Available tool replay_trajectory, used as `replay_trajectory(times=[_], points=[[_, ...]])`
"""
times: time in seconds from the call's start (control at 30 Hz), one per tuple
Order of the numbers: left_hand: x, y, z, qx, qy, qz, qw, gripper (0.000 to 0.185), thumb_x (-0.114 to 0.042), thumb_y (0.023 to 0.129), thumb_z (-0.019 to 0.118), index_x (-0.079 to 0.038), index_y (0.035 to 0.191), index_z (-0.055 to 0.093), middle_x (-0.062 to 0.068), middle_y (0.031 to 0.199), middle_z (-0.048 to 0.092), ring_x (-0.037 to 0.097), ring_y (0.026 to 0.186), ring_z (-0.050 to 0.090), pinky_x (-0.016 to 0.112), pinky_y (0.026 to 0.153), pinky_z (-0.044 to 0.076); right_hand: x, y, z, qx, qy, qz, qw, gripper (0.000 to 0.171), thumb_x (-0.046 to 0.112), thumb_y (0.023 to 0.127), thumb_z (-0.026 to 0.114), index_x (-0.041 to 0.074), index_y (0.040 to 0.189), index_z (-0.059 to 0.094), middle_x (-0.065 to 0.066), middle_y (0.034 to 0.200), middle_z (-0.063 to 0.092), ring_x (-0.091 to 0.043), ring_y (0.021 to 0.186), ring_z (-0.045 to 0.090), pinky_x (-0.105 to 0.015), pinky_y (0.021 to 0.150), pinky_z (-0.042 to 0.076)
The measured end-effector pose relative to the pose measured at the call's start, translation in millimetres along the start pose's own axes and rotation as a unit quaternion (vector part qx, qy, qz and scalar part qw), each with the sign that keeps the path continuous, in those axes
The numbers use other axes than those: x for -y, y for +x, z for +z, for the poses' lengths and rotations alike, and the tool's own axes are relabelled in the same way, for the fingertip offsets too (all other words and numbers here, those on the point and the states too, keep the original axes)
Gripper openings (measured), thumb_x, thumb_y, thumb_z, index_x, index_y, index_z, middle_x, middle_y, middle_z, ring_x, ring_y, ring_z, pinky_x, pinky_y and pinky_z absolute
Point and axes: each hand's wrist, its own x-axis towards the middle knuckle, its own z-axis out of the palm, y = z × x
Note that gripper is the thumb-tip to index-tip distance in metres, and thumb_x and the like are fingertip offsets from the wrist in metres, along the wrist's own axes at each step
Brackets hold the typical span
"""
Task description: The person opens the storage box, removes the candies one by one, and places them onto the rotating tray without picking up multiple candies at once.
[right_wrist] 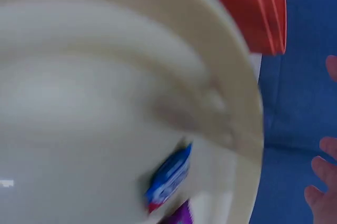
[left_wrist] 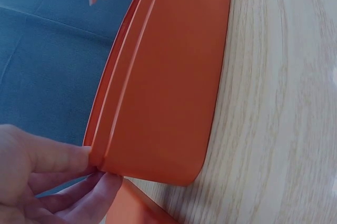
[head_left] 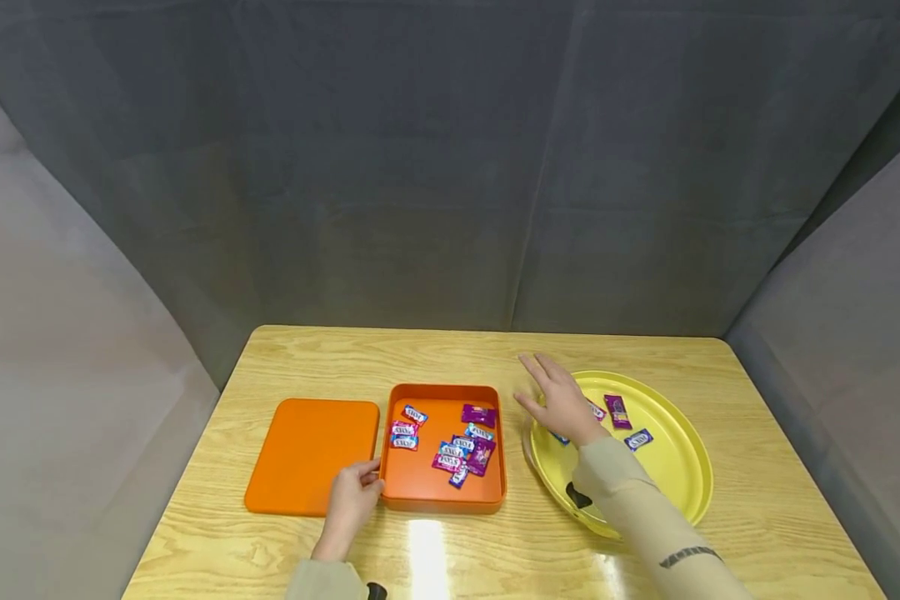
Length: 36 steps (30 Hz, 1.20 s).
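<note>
An orange box (head_left: 444, 507) lies in the middle of the table with several small wrapped candies (head_left: 481, 457) inside, in pink, blue and purple wrappers. My left hand (head_left: 351, 502) pinches the box's rim near its front left corner, and the left wrist view shows thumb and fingers on that corner. To the right is a round yellow tray (head_left: 678, 467) holding a few more candies (head_left: 638, 439). Over the tray's left edge hovers my right hand (head_left: 562, 407), its fingers spread and nothing held. Part of the tray is hidden by my right forearm.
A flat orange lid (head_left: 311, 454) lies on the table left of the box. Grey cloth (head_left: 420, 167) hangs behind the wooden table (head_left: 780, 500) and along both sides.
</note>
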Motion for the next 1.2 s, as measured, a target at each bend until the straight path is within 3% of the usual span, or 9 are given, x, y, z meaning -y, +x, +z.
replay_trajectory(times=[0.33,0.57,0.77,1.0,1.2], points=[[-0.4,-0.3,-1.4,0.000,0.005,0.011,0.9999,0.033,0.007,0.081,0.060,0.013,0.114,0.058,0.021,0.096,0.063,0.021,0.081,0.058,0.028,0.062,0.052,57.9,32.7,17.3,0.077,-0.021,-0.055,0.995,0.068,0.046,0.088,0.053,0.024,0.146,0.027,-0.012,0.148,0.025,-0.034,0.134,0.023,-0.052,0.108,0.014],[0.7,-0.8,-1.0,-0.002,0.006,0.013,0.9999,0.033,0.007,0.080,0.060,0.013,0.113,0.059,0.021,0.097,0.063,0.022,0.081,0.058,0.028,0.062,0.052,95.2,42.5,32.4,0.118,-0.014,-0.121,0.986,0.063,0.043,0.090,0.053,0.022,0.145,0.029,-0.011,0.147,0.028,-0.031,0.134,0.026,-0.047,0.108,0.019],[0.6,-1.0,0.2,-0.001,0.004,0.013,0.9999,0.033,0.007,0.081,0.060,0.013,0.113,0.058,0.021,0.096,0.063,0.021,0.080,0.058,0.027,0.061,0.051,116.5,45.7,51.1,0.146,-0.038,-0.169,0.974,0.062,0.033,0.087,0.060,0.019,0.142,0.035,-0.010,0.144,0.034,-0.028,0.130,0.034,-0.043,0.106,0.027],[0.8,-0.7,1.9,0.003,0.003,0.013,0.9999,0.033,0.007,0.081,0.060,0.012,0.114,0.058,0.020,0.097,0.063,0.021,0.081,0.058,0.027,0.061,0.051,136.1,48.3,67.2,0.194,-0.056,-0.173,0.964,0.052,0.021,0.085,0.065,0.010,0.132,0.048,-0.010,0.133,0.046,-0.025,0.121,0.045,-0.038,0.102,0.035],[2.4,-0.7,1.2,0.000,-0.009,0.020,0.9998,0.033,0.008,0.080,0.059,0.014,0.113,0.058,0.023,0.098,0.062,0.024,0.083,0.059,0.028,0.063,0.051,153.1,50.4,77.4,0.248,-0.084,-0.168,0.950,0.041,0.014,0.083,0.066,0.011,0.123,0.058,-0.008,0.127,0.052,-0.021,0.114,0.051,-0.030,0.096,0.041]])
